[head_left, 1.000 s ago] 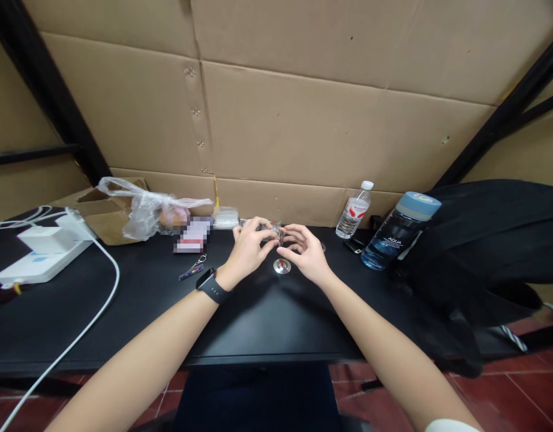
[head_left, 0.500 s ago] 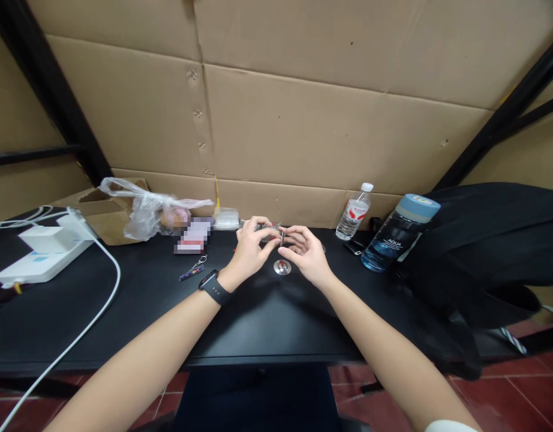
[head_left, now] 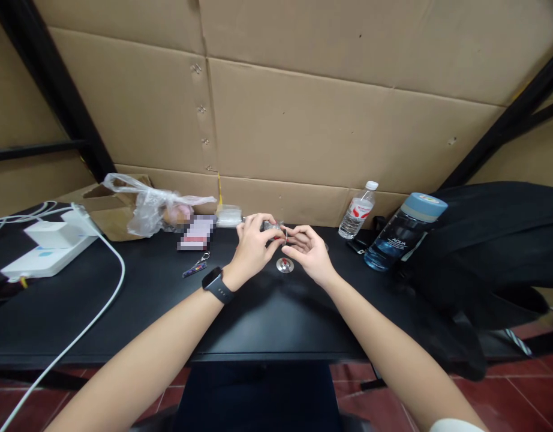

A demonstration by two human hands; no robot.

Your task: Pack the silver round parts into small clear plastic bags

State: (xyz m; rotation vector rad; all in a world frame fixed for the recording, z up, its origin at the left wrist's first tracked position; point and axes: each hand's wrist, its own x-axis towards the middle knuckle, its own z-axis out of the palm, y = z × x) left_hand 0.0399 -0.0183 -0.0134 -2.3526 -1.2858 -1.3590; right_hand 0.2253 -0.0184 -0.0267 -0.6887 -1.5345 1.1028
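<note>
Pinching a thin metal disc point(head_left: 286, 238) edge-on above the table point(head_left: 258, 330) with left hand point(head_left: 254, 245), thumb and fingertips together; curling right hand point(head_left: 312, 257) loosely alongside, cannot tell whether touching. Near a red-centred disc point(head_left: 285, 265). Probably light, stiff, slippery; best taken by the rim.

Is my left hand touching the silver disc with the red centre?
Apart. The head view shows a strip of black table between the left hand and the silver disc.
</note>
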